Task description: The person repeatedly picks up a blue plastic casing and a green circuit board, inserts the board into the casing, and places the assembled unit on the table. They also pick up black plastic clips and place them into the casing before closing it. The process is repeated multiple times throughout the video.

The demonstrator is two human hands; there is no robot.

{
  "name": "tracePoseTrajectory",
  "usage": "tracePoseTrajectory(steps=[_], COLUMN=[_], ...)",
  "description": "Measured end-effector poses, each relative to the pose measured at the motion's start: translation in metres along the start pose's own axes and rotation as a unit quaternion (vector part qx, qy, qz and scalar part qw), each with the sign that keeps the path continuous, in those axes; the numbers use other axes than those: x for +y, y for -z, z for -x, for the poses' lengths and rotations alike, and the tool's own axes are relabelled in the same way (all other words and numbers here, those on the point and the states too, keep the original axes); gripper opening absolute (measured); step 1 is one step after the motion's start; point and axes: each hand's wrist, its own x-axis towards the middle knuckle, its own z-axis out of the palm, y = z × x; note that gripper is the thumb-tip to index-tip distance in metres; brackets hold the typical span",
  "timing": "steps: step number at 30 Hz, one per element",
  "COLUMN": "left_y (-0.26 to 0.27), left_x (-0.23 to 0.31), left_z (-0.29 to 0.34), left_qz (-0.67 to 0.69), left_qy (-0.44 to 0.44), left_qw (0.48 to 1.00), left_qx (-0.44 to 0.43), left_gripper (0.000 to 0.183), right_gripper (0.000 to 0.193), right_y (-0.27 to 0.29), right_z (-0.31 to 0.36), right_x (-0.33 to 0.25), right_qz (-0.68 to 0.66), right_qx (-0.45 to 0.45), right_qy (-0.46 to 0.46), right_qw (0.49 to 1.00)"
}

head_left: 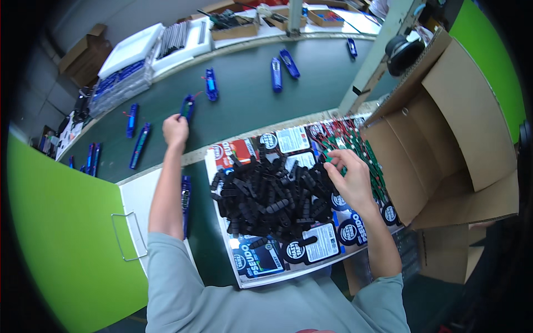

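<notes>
My left hand (176, 131) reaches out over the green belt. Its fingers are closed on the near end of a blue casing (189, 105) with a green strip inside and a red wire at its far end. My right hand (353, 176) hovers at the right edge of a heap of small black ribbed parts (266, 194). Its thumb and fingers are curled together beside a small green piece, and what they pinch is too small to make out. Close by on the right lie green circuit-board strips (373, 161) with red wires (344, 129).
More blue casings lie along the belt (239, 105), and one casing (186, 200) rests left of the printed board (266, 280) under the heap. An open cardboard box (438, 150) stands at the right, near a metal post (371, 72). Green panels flank both sides.
</notes>
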Motion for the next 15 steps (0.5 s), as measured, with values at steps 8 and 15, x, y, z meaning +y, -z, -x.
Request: tracePoseTrajectory(steps=[8, 15], left_y=[0.01, -0.022], left_x=[-0.005, 0.087], left_z=[-0.004, 0.003], left_qz=[-0.25, -0.129], left_qy=[-0.129, -0.305], left_qw=[0.955, 0.943], left_qx=[0.092, 0.038], left_gripper=[0.035, 0.033], right_gripper=[0.012, 0.019], right_y=[-0.024, -0.054], right_z=[-0.017, -0.048], right_x=[0.015, 0.011], right_qz=[0.031, 0.039], right_qx=[-0.127, -0.259], right_qy=[0.042, 0.195], right_qw=[0.991, 0.945])
